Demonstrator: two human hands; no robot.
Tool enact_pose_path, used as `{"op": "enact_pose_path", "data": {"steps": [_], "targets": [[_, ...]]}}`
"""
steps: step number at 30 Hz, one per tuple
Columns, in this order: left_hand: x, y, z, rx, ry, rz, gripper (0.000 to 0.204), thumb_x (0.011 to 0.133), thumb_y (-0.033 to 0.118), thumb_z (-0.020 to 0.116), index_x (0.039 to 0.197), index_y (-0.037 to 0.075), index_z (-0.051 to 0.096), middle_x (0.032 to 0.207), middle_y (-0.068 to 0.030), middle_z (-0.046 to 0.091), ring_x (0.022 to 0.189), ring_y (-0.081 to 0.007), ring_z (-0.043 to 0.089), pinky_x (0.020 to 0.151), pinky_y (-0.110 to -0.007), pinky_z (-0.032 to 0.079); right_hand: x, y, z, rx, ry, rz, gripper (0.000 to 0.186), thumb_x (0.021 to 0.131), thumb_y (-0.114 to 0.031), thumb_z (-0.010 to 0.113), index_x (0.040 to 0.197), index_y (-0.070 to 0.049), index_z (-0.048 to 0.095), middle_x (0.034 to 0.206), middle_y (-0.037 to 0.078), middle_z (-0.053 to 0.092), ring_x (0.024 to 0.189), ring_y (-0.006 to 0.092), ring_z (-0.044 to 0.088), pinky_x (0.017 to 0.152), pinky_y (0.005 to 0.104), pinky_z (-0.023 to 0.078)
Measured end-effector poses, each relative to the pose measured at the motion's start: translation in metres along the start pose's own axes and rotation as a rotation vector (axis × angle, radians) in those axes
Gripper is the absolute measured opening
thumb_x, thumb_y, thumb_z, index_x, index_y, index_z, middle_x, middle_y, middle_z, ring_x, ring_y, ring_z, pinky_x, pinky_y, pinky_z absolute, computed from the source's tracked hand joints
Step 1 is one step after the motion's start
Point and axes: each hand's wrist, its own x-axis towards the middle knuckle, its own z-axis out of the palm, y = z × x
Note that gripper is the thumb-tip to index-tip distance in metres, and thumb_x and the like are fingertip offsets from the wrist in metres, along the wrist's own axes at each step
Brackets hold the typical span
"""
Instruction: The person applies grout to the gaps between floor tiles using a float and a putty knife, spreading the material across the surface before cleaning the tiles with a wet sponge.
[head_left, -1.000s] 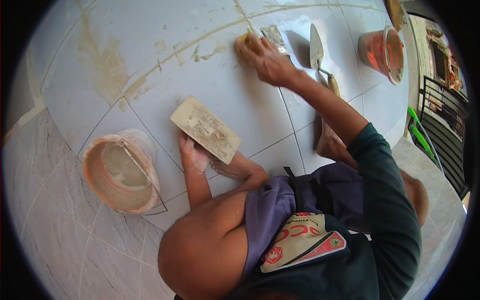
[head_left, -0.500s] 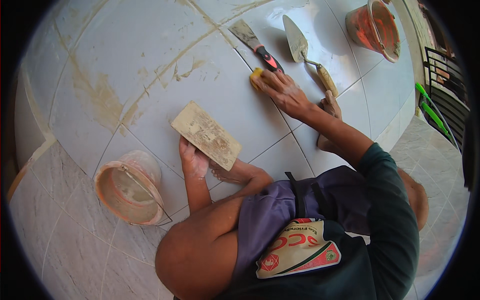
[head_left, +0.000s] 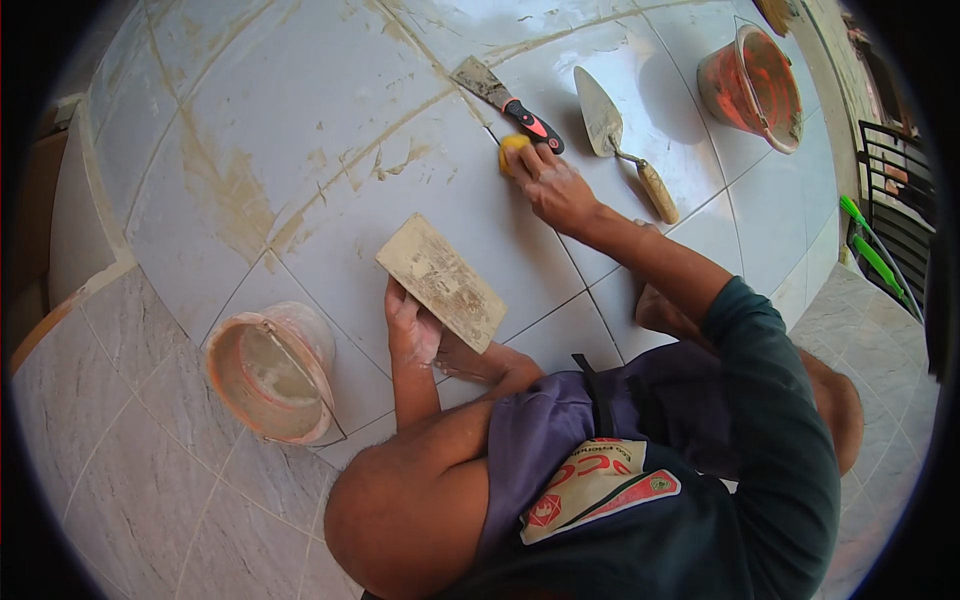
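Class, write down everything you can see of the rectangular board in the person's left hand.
The rectangular board is flat and beige, with darker brownish-grey smears across its upper face. Its material is unclear; it could be wood or plastic. Its long sides slant from upper left to lower right. The left hand holds it along its lower-left edge, partly hidden beneath it, and it appears raised over the pale tiles. Its underside cannot be seen.

We are counting two hands (head_left: 410, 325) (head_left: 558, 190), one rectangular board (head_left: 442, 282) and one yellow sponge (head_left: 514, 153); on the white-tiled floor (head_left: 510, 250), one trowel (head_left: 603, 115) and one scraper (head_left: 515, 108) are lying well inside its edges, while two buckets (head_left: 312, 325) (head_left: 722, 90) are standing apart, one at its lower left edge, one near its right.
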Motion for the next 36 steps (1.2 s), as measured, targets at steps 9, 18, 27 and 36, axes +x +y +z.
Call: {"op": "enact_pose_path", "data": {"steps": [9, 18, 27, 36], "targets": [[-0.014, 0.009, -0.003, 0.020, 0.140, 0.056, 0.047, 0.095, 0.006, 0.050, 0.141, -0.001, 0.041, 0.135, -0.0174, 0.055, 0.122, -0.0291, 0.059, 0.103, -0.045, 0.051, 0.004, 0.079, -0.088, 0.242, 0.129, -0.080, 0.027, 0.084, -0.007, 0.063, 0.110, -0.004, 0.059, 0.098, 0.013, 0.058, 0.095, 0.0330, 0.062, 0.071, 0.0420, 0.057], [-0.035, 0.040, 0.016, 0.016, 0.262, 0.121, 0.053, 0.094, 0.002, 0.051, 0.145, 0.001, 0.037, 0.139, -0.0171, 0.052, 0.127, -0.0285, 0.055, 0.105, -0.045, 0.049, 0.138, 0.075, -0.087, -0.009, -0.208, -0.147, 0.040, 0.090, -0.035, 0.064, 0.112, -0.002, 0.060, 0.104, 0.020, 0.065, 0.103, 0.0355, 0.060, 0.090, 0.0443, 0.048], [-0.117, 0.075, -0.033, -0.055, 0.417, 0.222, 0.062, 0.093, 0.001, 0.054, 0.150, 0.004, 0.031, 0.144, -0.0160, 0.047, 0.132, -0.0294, 0.051, 0.108, -0.046, 0.045, 0.165, -0.008, -0.059, 0.321, -0.468, -0.157, 0.051, 0.088, -0.008, 0.057, 0.133, 0.001, 0.035, 0.085, 0.021, 0.067, 0.076, 0.0386, 0.068, 0.060, 0.0484, 0.055], [-0.176, 0.074, -0.110, -0.225, 0.483, 0.347, 0.061, 0.094, 0.003, 0.055, 0.150, 0.007, 0.031, 0.141, -0.0142, 0.050, 0.129, -0.0266, 0.053, 0.106, -0.045, 0.048, 0.254, -0.020, -0.081, 0.897, -1.205, 0.202, 0.038, 0.090, -0.032, 0.058, 0.109, -0.001, 0.066, 0.078, 0.006, 0.065, 0.057, 0.0097, 0.058, 0.043, 0.0229, 0.043]]}}
